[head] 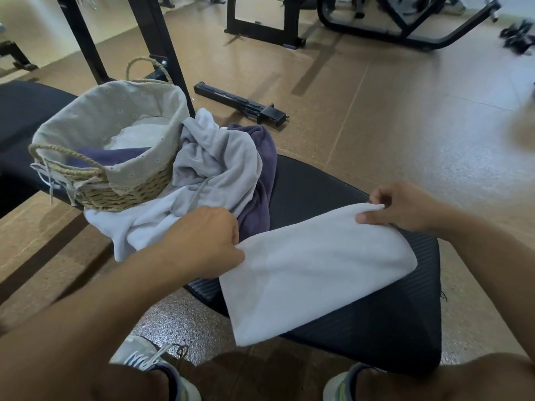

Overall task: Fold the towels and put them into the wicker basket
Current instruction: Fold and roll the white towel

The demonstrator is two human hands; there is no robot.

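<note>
While the white towel point(315, 273) lies folded across the near end of the black bench point(405, 322), my left hand point(208, 238) pinches its left corner and my right hand point(402, 208) pinches its far right corner between thumb and fingers; both grips are closed on the cloth. Just behind my left hand a heap of loose towels point(208, 169), grey, white and purple, rests on the bench. Touching that heap on its left stands the wicker basket point(115, 157), cloth-lined, with a purple towel point(110, 156) inside. Beyond, a black metal bar point(240, 102) lies on the floor.
</note>
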